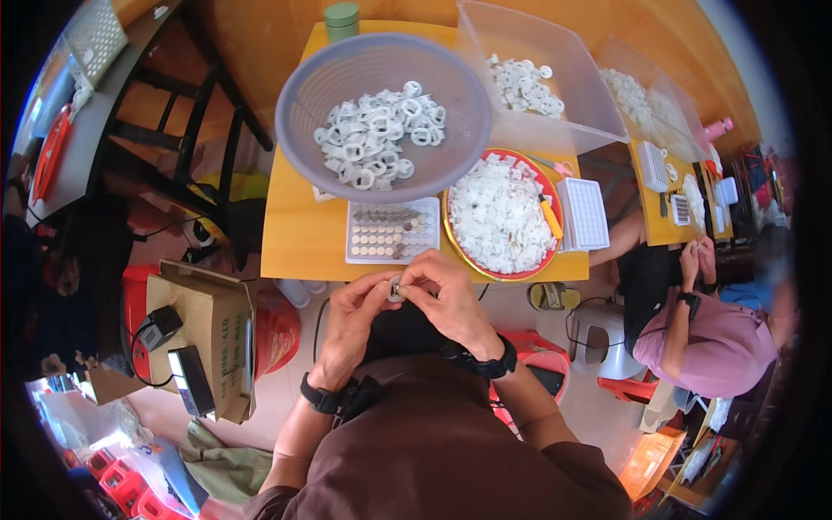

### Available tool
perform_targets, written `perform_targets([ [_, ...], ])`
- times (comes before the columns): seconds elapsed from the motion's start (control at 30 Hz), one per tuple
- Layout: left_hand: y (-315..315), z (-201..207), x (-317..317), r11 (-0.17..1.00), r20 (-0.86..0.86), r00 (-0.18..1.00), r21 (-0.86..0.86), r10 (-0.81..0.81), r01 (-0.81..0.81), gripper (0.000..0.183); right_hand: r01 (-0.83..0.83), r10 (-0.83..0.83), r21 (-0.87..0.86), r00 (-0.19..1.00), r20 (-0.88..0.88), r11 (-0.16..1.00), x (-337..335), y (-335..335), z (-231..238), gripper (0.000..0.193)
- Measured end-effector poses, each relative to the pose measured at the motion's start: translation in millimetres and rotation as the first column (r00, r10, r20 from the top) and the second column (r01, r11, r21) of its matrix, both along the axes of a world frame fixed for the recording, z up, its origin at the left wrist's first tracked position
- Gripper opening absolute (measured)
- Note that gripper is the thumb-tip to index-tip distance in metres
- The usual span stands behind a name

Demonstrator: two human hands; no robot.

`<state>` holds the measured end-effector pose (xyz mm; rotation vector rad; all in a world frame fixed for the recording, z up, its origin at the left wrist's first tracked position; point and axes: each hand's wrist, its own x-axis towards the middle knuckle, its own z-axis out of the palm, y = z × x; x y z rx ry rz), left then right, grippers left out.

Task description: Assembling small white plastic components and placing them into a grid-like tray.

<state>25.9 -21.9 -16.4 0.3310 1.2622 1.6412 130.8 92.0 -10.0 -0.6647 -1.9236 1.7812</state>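
Note:
In front of my chest, just off the table's near edge, my two hands meet around a small white ring-shaped plastic part [395, 291]. My left hand [348, 314] is closed, with thumb and fingers pinching the part from its left side. From the other side my right hand [451, 303] pinches at the same part; whether its fingertips hold a smaller piece is hidden. Nearest beyond the hands lies a white compartment tray [424, 252] with rows of small round discs [371, 239], some pale and some dark. Past it stands a grey-lavender plastic basket [381, 194] with many white ring-shaped parts [381, 130].
Right of the tray, a red-rimmed round tray [448, 236] holds small white pieces under a yellow-handled tool [550, 217]. Beside it are stacked white trays [582, 212]; a clear bin [555, 134] stands behind. A cardboard box [208, 334] is at left. Another person [706, 338] works at right.

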Motion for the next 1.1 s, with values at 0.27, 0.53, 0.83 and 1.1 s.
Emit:
perform_targets([
  [0.27, 5.0, 1.9, 7.4, 0.997, -0.084, 0.994, 0.021, -0.071, 0.073, 0.022, 0.047, -0.103, -0.429, 0.989, -0.108, 0.902, 11.6, 1.6, -12.3, 0.014],
  [0.53, 3.9, -4.5, 4.9, 0.997, 0.114, 0.993, 0.065, -0.037, 0.030, 0.025, 0.297, -0.307, 0.111, 0.948, 0.086, 0.948, 30.0, 25.2, -9.8, 0.006],
  [0.83, 2.2, -6.7, -6.1, 0.998, 0.127, 0.992, 0.067, -0.025, 0.017, 0.026, 0.334, -0.547, 0.594, 0.807, 0.222, 0.732, 60.7, 84.8, -35.2, 0.020],
  [1.1, 8.0, -5.8, 0.8, 0.998, 0.216, 0.976, 0.064, -0.040, 0.026, 0.024, 0.390, -0.557, 0.548, 0.812, 0.173, 0.740, 72.8, 99.0, -43.8, 0.018],
])
